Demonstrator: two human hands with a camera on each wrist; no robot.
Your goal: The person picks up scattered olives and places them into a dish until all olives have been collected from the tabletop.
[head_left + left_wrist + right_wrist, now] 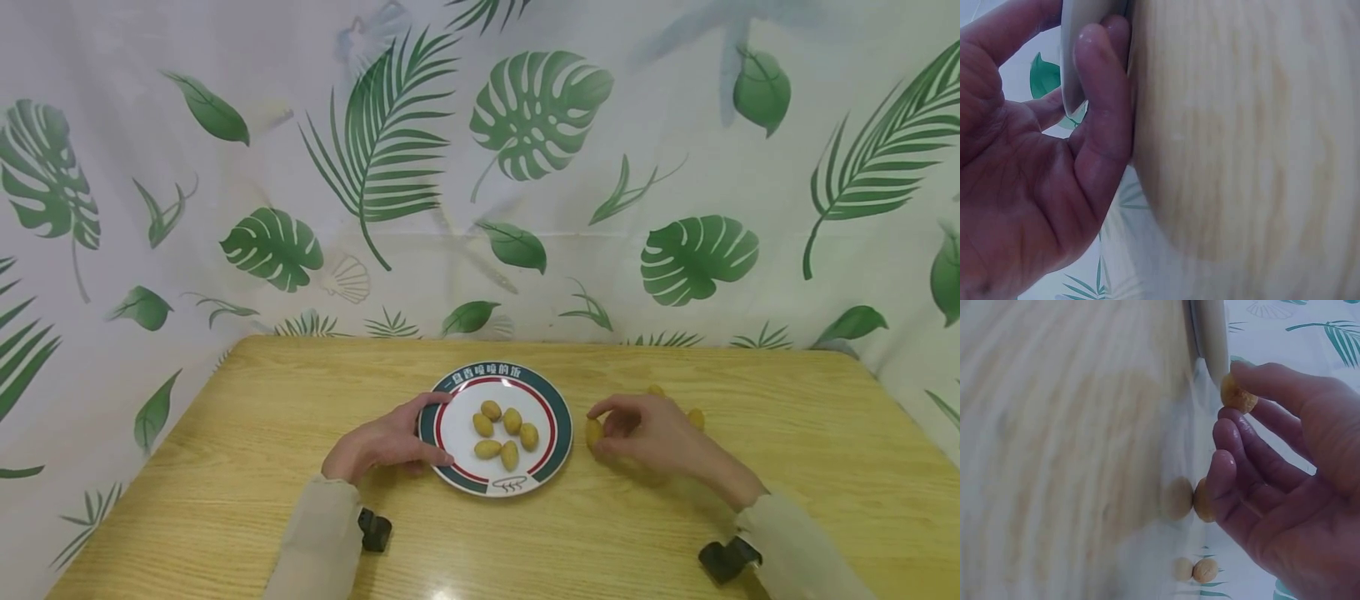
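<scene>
The right grip (648,429) pinches an oval yellow fruit (594,433) just right of the plate (560,417), whose rim the left grip (390,437) holds; the fruit (probably light, firm) should suit pinching around its middle.

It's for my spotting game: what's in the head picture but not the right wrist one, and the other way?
Only head: the left hand and six yellow pieces on the plate.
Only right wrist: the palm side of the right hand.
Both: that hand pinching a yellow piece, two loose pieces, the plate, the table and leafy backdrop.
</scene>
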